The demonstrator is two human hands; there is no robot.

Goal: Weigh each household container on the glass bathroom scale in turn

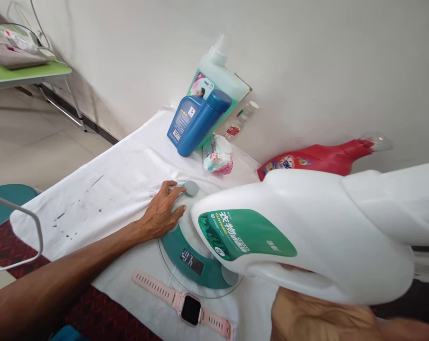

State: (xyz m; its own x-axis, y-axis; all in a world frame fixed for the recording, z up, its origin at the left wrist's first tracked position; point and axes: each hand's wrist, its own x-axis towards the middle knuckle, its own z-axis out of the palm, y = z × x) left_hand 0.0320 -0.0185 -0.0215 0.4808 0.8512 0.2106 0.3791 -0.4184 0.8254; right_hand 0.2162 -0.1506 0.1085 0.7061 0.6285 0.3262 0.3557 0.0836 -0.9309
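A large white bottle [307, 208] with a green "CLOTHING" label looms at the right, its lower end over the round glass scale [189, 265]. Whether it bears fully on the scale I cannot tell. My right hand [324, 315] is below the bottle by its handle opening, where a bit of skin shows through; its fingers are mostly hidden behind the bottle. Resting at the scale's left edge, my left hand [165, 210] has thumb and fingers apart, fingertips beside a grey round pad. Digits glow on the scale's display [192, 261]. A pink-strapped watch [190, 309] lies in front.
Behind the scale are a blue bottle [196, 123], a green liquid jug [221, 78], a small clear bottle [237, 123] and a patterned pack [217, 155]. A red bottle [314, 158] lies along the wall. White cloth [83, 203] covers the table; a green table [30, 73] stands left.
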